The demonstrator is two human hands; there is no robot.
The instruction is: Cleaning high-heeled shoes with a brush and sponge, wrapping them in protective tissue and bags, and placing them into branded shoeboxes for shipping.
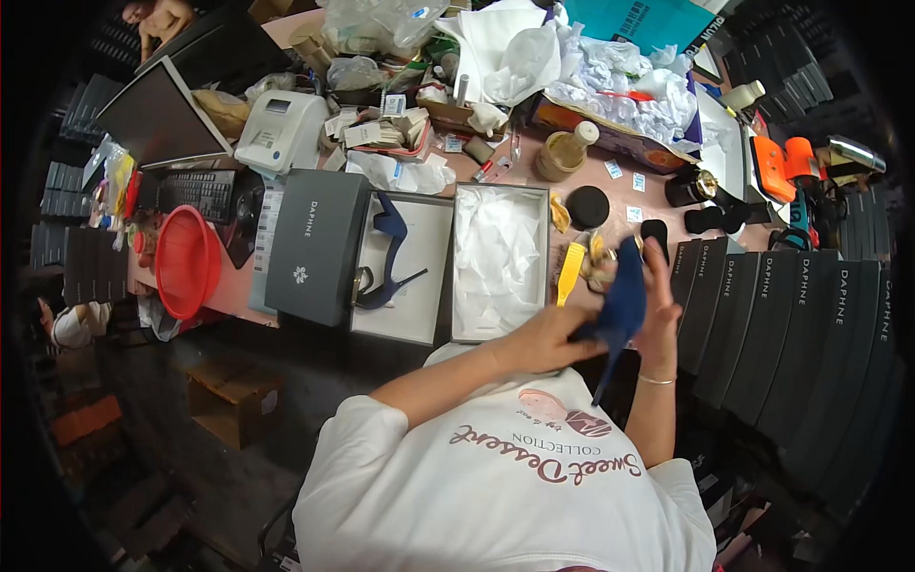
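Note:
I hold a dark blue high-heeled shoe in front of me over the table edge, its thin heel pointing down toward my chest. My left hand grips its rear part from below. My right hand lies against its right side with the fingers spread upward. A matching blue high-heeled shoe lies on a white box lid to the left. Between them stands an open shoe box lined with white tissue paper.
A dark grey shoe box lies left of the lid, a red plastic basin further left. Several dark shoe boxes stand in a row at the right. A label printer, a keyboard, a monitor and crumpled paper crowd the back.

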